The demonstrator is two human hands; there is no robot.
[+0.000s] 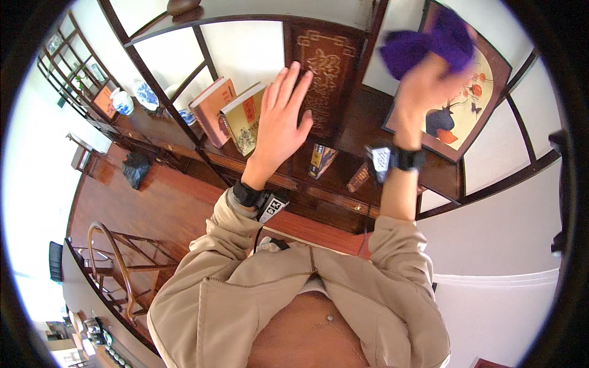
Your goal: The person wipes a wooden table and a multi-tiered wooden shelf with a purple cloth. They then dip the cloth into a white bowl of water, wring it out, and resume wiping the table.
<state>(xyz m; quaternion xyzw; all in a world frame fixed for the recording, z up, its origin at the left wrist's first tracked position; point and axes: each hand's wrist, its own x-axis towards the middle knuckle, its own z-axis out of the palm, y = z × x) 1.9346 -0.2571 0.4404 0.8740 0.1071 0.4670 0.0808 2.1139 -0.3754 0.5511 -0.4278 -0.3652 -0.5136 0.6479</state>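
A purple cloth [407,50] is gripped in my right hand [425,89], which is raised and blurred by motion. It is before a framed picture [483,69] of a dark vase and orange fruit on a cream ground; whether the cloth touches the picture I cannot tell. My left hand [283,119] is empty, its fingers stretched and thumb apart. It overlaps the edge of a yellow-green hardcover book [246,131] and is nearest to that book and a carved dark wood panel [329,78]. Contact with either cannot be made out. Behind that book leans an orange-red book [214,112].
A dark wooden display shelf [368,110] runs across the front. Small boxes [322,158] lie near its edge. Blue-and-white porcelain vases [122,102] stand at the left. On the floor are a black bag [136,169] and a curved-back wooden chair [124,267].
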